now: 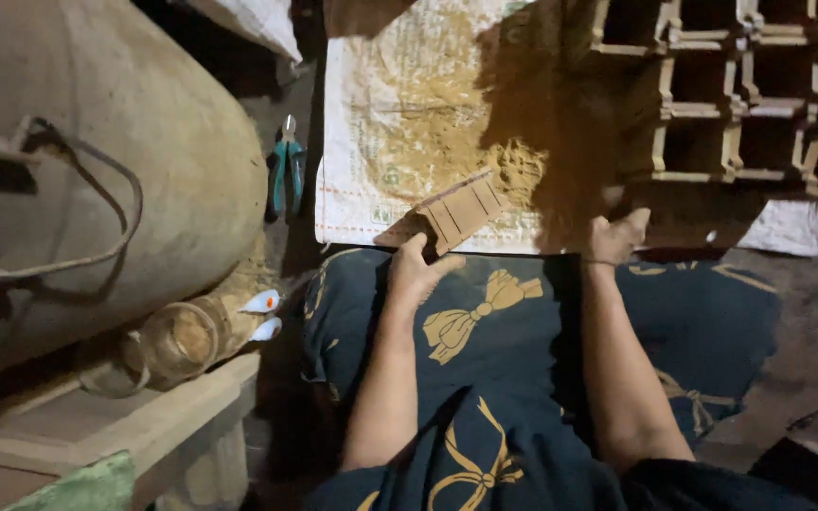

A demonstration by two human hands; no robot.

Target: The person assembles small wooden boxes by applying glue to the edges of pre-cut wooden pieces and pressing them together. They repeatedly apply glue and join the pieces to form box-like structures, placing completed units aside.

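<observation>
My left hand [416, 270] grips a small notched wooden piece [456, 210], holding it over a white woven sack [362, 142] strewn with sawdust [447, 132]. My right hand [614, 237] reaches into the shadow at the lower edge of a wooden lattice frame [731, 104] and touches it; its fingers are partly hidden in the dark, and I cannot tell whether they hold anything. Both forearms rest over my lap, which is covered in dark blue cloth [513, 378] with yellow bow patterns.
A large dusty cylindrical tank [115, 132] with a cable fills the left. Teal-handled pliers [286, 170] lie on the floor beside the sack. A dusty glass jar [177, 341] lies on a wooden bench [144, 416] at the lower left.
</observation>
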